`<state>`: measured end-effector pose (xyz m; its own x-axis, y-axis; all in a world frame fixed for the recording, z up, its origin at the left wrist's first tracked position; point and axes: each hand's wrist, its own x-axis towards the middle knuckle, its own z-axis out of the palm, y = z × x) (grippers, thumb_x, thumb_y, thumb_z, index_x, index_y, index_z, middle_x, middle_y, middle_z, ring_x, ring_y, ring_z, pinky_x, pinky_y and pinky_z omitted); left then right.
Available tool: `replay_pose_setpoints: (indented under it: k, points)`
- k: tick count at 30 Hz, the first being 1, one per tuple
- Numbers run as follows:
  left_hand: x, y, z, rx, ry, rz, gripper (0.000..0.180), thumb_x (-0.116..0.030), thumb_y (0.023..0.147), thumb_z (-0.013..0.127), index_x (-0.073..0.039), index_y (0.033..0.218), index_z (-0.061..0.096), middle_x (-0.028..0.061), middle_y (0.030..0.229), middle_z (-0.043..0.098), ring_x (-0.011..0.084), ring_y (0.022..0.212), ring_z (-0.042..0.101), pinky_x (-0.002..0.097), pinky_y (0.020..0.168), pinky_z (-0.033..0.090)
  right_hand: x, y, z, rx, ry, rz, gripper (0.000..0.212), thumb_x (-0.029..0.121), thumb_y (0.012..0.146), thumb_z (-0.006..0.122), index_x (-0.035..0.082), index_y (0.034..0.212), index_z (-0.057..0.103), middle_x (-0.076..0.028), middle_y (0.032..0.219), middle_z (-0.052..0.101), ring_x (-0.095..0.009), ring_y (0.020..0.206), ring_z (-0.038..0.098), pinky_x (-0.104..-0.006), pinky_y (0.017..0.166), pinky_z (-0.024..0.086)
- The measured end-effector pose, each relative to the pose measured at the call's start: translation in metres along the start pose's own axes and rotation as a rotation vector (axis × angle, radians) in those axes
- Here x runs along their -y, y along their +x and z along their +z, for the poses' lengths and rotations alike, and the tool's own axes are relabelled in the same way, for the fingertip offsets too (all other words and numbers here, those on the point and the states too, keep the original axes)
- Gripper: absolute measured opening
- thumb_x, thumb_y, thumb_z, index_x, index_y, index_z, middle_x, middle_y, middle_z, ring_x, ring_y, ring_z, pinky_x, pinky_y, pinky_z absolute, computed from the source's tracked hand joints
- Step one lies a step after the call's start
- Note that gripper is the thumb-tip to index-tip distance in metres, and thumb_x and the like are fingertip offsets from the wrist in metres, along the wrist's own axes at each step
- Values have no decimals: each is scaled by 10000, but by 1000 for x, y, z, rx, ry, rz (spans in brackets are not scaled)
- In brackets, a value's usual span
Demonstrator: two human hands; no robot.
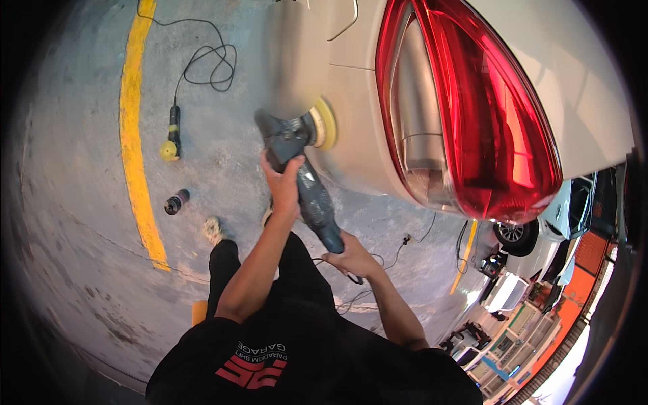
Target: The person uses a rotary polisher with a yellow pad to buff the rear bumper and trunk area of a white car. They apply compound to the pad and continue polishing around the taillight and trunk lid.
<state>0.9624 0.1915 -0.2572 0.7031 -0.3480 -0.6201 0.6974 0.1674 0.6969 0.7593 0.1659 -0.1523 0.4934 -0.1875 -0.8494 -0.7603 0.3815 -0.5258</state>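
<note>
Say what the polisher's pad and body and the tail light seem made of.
Pad: probably foam, from its thick, matte yellow edge. Polisher body: likely hard plastic, dark with shiny highlights. Tail light: glossy, translucent red and clear, showing reflections; likely plastic, possibly glass.

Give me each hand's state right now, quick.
Left hand: closed around the dark polisher, just behind its head.
Right hand: closed, holding the same polisher by its rear end.
</note>
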Motion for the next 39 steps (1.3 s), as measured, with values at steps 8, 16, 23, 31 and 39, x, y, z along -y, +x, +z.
replay_pose_setpoints:
  k: [8,16,23,31,39]
  points:
    - [31,67,-50,13,-14,-253,767,-223,816,838,-55,1443,429,127,1148,615,212,871,683,373,724,598,25,58,32,-14,-1,154,451,144,894,748,-4,1240,499,-43,671,550,-140,468,543,-320,410,453]
    - [94,74,-82,-27,74,-421,694,-239,844,847,-58,1387,454,104,1109,624,211,945,674,376,811,582,-1,141,31,-79,-128,254,364,102,852,722,-34,1109,504,-36,635,530,-138,444,533,-330,384,424]
    - [125,168,-99,-52,44,-358,551,-205,894,803,-88,1326,483,54,1002,612,174,850,662,363,736,576,0,244,26,-112,-224,250,325,120,822,721,-52,1048,563,-100,685,613,-190,458,575,-382,421,462]
    - [135,151,-112,32,53,-466,771,-250,832,863,-58,1439,428,111,1163,620,223,1030,651,387,882,556,4,221,43,-140,-90,349,346,143,861,761,8,1035,493,-22,623,523,-136,441,518,-321,377,423]
    - [108,49,-94,20,131,-418,962,-219,857,847,-40,1590,250,131,1208,621,211,990,666,373,854,573,2,114,48,-129,-227,407,450,218,886,790,-19,1171,535,-64,716,610,-146,510,576,-323,469,476]
